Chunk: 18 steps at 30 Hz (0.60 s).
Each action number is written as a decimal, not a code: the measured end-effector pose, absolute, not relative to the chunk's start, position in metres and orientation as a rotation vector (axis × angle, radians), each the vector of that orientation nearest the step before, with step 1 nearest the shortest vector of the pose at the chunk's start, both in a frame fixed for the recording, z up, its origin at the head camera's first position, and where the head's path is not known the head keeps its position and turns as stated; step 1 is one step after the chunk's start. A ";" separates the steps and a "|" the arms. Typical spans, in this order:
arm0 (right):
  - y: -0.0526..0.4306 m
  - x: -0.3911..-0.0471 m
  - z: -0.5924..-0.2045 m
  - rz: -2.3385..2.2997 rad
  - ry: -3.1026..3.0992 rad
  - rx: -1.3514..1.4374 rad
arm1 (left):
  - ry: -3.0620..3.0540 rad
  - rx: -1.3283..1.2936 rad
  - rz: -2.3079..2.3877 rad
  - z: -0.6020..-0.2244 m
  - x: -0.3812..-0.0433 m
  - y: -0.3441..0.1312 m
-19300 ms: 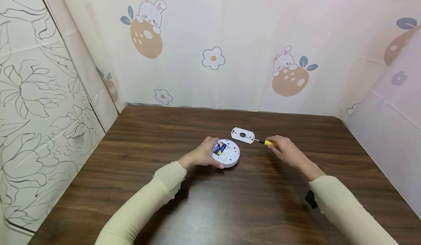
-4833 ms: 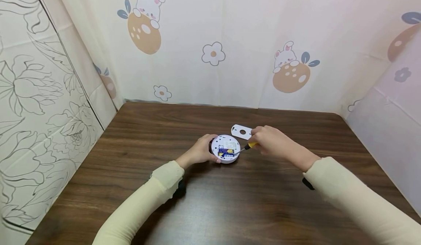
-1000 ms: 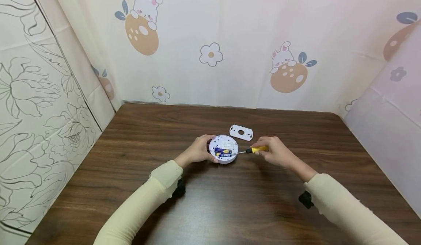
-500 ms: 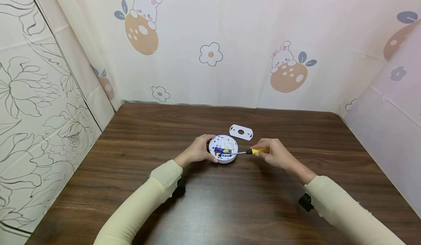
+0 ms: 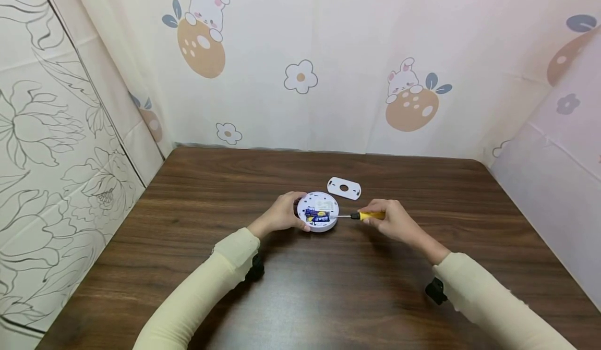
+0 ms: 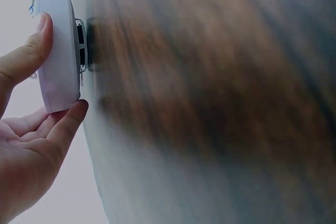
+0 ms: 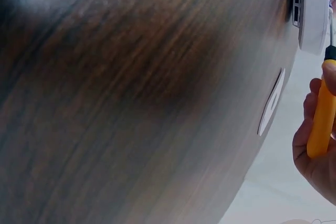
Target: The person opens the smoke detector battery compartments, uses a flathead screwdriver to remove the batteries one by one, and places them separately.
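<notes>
My left hand (image 5: 280,215) grips the left rim of a round white smoke detector (image 5: 317,230), thumb on the near side. It lies with its back facing up; in the left wrist view, the slotted part of the smoke detector (image 6: 60,51) faces the table. Blue-and-yellow batteries (image 5: 318,215) sit in its recess. My right hand (image 5: 391,218) holds a screwdriver (image 5: 371,215) by its yellow handle, nearly level. The screwdriver's thin shaft reaches the right end of the batteries; exact tip contact is too small to tell. The right wrist view shows the yellow screwdriver handle (image 7: 321,114) in my curled fingers.
A flat white mounting plate (image 5: 335,189) with a round centre hole lies just behind the smoke detector. The brown wooden table (image 5: 225,172) ends at a printed curtain (image 5: 263,79) at the back. A flower-patterned panel (image 5: 42,131) stands at the left.
Earlier the screwdriver was at the mounting plate; it then moved to the smoke detector, which has been turned. Over the last second the screwdriver has levelled slightly and the near battery looks more slanted.
</notes>
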State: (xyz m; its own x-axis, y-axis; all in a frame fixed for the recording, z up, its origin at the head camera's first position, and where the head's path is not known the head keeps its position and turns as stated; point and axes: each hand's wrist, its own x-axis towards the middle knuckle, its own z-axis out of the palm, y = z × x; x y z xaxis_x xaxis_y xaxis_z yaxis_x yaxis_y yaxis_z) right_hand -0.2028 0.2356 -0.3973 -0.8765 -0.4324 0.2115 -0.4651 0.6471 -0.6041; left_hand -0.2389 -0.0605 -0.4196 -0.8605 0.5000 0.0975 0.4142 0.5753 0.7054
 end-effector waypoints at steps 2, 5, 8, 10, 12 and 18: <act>0.236 -0.203 -0.398 1.048 -2.803 0.761 | 2.693 0.789 1.157 -0.419 -0.239 -0.061; 0.236 -0.202 -0.399 1.036 -2.795 0.762 | 2.690 0.768 1.149 -0.419 -0.239 -0.060; 0.237 -0.202 -0.400 1.030 -2.792 0.761 | 2.673 0.722 1.147 -0.419 -0.240 -0.060; 0.237 -0.202 -0.400 1.031 -2.792 0.760 | 2.672 0.705 1.140 -0.419 -0.241 -0.059; 0.237 -0.202 -0.399 1.032 -2.798 0.756 | 2.676 0.699 1.133 -0.419 -0.241 -0.059; 0.238 -0.204 -0.398 1.032 -2.811 0.753 | 2.668 0.710 1.154 -0.419 -0.241 -0.059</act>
